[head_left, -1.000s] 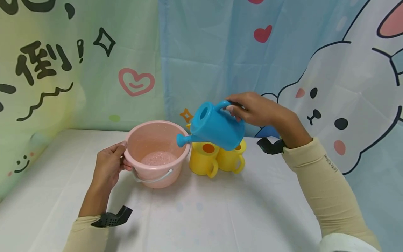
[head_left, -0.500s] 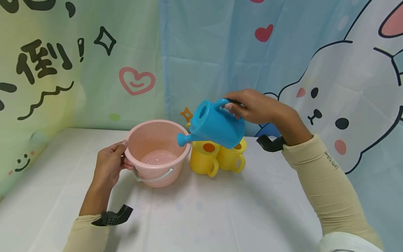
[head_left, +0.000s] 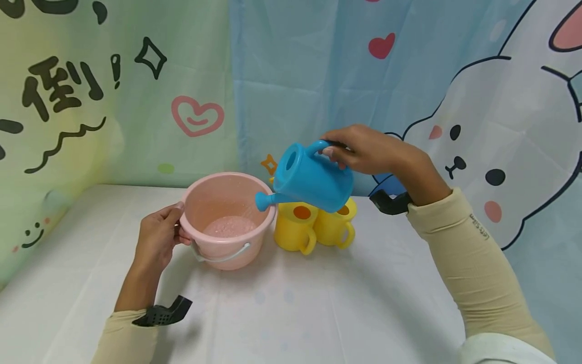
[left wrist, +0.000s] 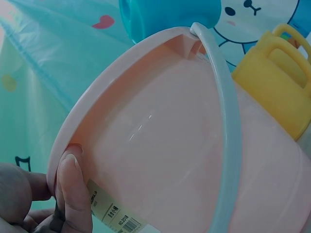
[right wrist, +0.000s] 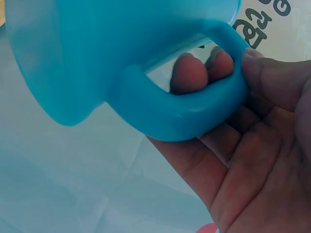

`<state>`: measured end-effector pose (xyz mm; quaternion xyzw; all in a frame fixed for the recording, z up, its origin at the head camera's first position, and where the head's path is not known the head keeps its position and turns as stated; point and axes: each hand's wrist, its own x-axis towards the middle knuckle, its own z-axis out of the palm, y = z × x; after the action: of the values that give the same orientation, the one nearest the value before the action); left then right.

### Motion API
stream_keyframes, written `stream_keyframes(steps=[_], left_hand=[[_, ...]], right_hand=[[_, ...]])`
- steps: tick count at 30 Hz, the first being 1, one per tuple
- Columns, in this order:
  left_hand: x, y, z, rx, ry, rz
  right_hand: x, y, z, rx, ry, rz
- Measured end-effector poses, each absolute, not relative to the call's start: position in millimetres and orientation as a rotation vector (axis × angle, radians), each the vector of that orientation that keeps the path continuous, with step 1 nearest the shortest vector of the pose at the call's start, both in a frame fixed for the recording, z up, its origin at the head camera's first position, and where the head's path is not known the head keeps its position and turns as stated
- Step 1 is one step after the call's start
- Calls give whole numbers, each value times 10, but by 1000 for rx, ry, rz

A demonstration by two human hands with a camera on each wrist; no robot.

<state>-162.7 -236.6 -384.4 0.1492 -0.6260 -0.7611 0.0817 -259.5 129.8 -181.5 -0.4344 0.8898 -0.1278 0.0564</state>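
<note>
My right hand (head_left: 366, 149) grips the handle of a blue watering can (head_left: 313, 177), fingers curled through the loop in the right wrist view. The can hangs tilted, its spout pointing down to the left over the right rim of a pink bucket (head_left: 227, 253). Fine droplets appear by the spout, and shallow, rippled water (head_left: 229, 227) lies in the bucket. My left hand (head_left: 156, 235) pinches the bucket's left rim between thumb and fingers. The bucket's pale handle (left wrist: 228, 126) hangs down its near side. Part of a label (left wrist: 114, 211) shows under the rim.
Yellow watering cans (head_left: 293, 232) stand close to the bucket's right side, partly behind the blue can; a yellow tip shows behind them. A white cloth (head_left: 282, 313) covers the table. A printed curtain (head_left: 291, 76) hangs along the back.
The blue watering can's back end and my right hand have risen slightly. The spout stays over the bucket's rim. My left hand keeps its hold on the bucket.
</note>
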Motion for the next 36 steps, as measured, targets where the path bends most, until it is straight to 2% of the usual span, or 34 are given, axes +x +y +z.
stream_keyframes(steps=[36], left_hand=[[-1626, -2358, -3843, 399, -1825, -2315]], right_hand=[[-2561, 1174, -1714, -1236, 2691, -287]])
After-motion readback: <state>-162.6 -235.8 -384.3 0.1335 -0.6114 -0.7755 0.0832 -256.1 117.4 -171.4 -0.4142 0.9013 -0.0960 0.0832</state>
